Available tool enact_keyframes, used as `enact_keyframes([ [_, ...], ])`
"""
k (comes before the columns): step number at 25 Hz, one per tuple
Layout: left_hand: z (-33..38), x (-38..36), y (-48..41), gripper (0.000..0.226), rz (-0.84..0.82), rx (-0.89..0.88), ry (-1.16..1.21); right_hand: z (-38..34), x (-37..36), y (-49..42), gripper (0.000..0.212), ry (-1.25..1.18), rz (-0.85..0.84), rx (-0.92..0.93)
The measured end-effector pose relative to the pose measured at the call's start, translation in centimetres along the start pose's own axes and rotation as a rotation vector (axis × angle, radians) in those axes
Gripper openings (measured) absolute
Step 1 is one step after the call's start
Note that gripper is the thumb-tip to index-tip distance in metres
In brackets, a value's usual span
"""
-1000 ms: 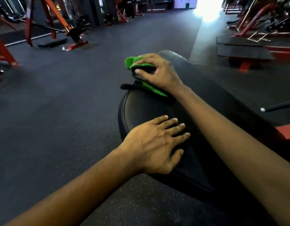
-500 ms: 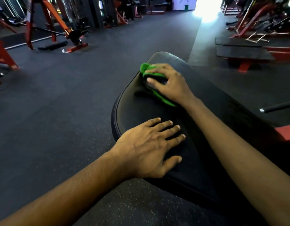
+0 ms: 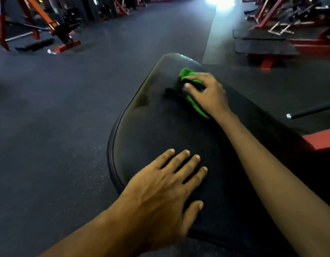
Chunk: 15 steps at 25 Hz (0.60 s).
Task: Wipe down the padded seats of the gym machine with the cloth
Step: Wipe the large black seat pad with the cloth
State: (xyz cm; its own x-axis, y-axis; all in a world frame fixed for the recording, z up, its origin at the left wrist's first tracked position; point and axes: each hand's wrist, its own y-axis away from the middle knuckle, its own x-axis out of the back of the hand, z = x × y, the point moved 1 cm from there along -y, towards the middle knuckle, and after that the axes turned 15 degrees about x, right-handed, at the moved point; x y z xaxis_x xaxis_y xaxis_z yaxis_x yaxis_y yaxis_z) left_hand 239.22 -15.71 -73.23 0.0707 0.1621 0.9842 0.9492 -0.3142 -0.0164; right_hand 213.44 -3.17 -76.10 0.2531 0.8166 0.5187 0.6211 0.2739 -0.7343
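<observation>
Right grip (image 3: 208, 93) is clenched round the green cloth (image 3: 188, 75), fingers curled over the bunched fabric and thumb against its near-left side. The cloth is pressed onto the padded seat (image 3: 156, 123) near the far, narrow end. A green edge shows ahead of the knuckles and a strip trails under the heel of the hand. Left grip (image 3: 160, 190) is released: fingers straight and spread, palm flat on the near, wide part of the seat, well apart from the cloth.

Change: a second ago the cloth sat at the seat's left rim, partly hanging over it. Half a second ago it had come inboard. Now it lies further right and toward the far end, with bare pad showing to its left. Left grip has kept its place on the near part.

Reading: one stroke across the far section, from left rim toward the middle, looks under way. Dull streaks on the pad left of the cloth may be wipe marks, but it is too dim to be sure. This seat is judged early to midway done: the wide near part, including the patch under the left grip, looks not yet covered. Other seats of the machine are not in view.
</observation>
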Motion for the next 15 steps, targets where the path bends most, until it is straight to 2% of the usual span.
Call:
enact_keyframes([
  [1, 0.4, -0.1, -0.7, 0.067, -0.033, 0.000, 0.047, 1.7, 0.4, 0.1, 0.029, 0.027, 0.041, -0.128],
  [3, 0.6, -0.1, -3.3, 0.067, -0.158, 0.015, 0.064, 1.8, 0.9, 1.9, 0.029, 0.062, 0.096, -0.245],
  [5, 0.5, -0.4, -6.2, 0.065, -0.088, -0.030, 0.068, -0.6, 2.2, 6.4, 0.029, 0.086, 0.098, -0.324],
  [7, 0.4, -0.8, -7.3, 0.066, -0.141, -0.055, 0.056, -2.8, 4.5, 11.8, 0.030, 0.131, 0.096, -0.445],
  [9, 0.5, -1.0, -7.1, 0.067, -0.182, -0.052, 0.047, -1.8, 7.2, 15.2, 0.030, 0.178, 0.098, -0.558],
  [13, 0.6, -0.2, -7.1, 0.068, -0.222, -0.066, 0.055, 2.8, 10.8, 16.7, 0.034, 0.322, 0.114, -0.940],
  [15, 0.6, 0.0, -7.2, 0.068, -0.246, -0.052, 0.079, -0.9, 10.3, 17.5, 0.033, 0.360, 0.128, -1.002],
])
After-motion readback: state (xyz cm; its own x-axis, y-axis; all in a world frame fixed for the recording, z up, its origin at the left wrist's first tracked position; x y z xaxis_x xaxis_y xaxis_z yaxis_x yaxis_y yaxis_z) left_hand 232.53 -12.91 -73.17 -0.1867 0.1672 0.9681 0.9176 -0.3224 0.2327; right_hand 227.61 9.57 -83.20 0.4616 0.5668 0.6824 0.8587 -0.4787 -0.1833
